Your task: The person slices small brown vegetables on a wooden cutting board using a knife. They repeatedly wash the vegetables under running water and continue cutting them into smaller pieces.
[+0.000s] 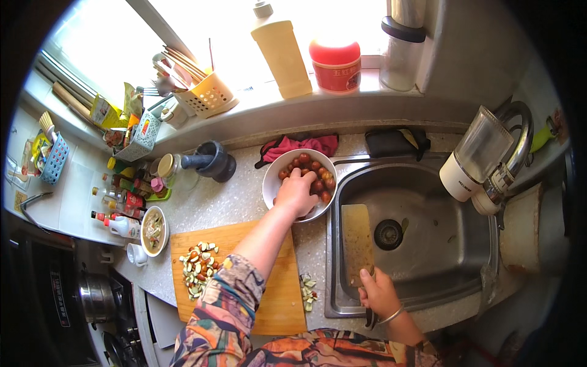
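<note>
My left hand (298, 195) reaches into a white bowl (268, 183) of whole red-brown fruits (316, 172) that look like fresh jujubes. Its fingertips are down among the fruits, so whether they pinch one is hidden. In my right hand (379, 293) is the handle of a cleaver (357, 238), whose wide blade lies over the left part of the sink. Under my left forearm is a wooden cutting board (275, 284). Chopped jujube pieces (199, 268) are heaped on its left half, and a few pale green scraps (308, 291) lie on the counter beside its right edge.
The steel sink (431, 270) has a filter faucet (477, 158) at its right. A stone mortar (222, 163), sauce bottles (121, 199) and a bowl of food (154, 230) stand left. A pink cloth (298, 147) lies behind the white bowl.
</note>
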Motion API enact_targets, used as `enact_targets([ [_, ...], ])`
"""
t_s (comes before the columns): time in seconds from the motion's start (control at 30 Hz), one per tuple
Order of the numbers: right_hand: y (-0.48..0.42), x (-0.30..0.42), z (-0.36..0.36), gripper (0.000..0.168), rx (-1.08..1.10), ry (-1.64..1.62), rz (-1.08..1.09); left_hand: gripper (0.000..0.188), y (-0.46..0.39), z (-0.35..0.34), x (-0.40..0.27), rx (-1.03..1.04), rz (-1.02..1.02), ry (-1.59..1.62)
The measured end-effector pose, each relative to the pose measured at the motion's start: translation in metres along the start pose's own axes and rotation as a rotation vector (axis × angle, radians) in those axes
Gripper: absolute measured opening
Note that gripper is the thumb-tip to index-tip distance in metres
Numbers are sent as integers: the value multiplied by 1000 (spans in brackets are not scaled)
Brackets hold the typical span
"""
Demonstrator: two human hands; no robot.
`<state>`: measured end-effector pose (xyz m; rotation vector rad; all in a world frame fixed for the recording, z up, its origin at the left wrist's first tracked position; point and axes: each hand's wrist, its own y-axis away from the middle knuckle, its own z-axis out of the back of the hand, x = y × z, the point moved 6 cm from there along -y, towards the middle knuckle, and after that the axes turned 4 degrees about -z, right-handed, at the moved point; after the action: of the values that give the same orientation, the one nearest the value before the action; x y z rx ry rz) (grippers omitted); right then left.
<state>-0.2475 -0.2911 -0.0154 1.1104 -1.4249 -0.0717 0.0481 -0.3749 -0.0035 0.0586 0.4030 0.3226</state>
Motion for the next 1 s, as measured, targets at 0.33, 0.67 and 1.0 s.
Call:
enact_targets([
  [0.33,-6,-1,15,27,-3,-48,-3,45,13,18,-27,-28,-296,105],
  [0.67,-8,8,6,25,63,9,27,22,6,18,2,-311,-179,304],
  [1.0,-14,8,-18,27,94,348,226,23,30,30,39,-190,398,1507],
])
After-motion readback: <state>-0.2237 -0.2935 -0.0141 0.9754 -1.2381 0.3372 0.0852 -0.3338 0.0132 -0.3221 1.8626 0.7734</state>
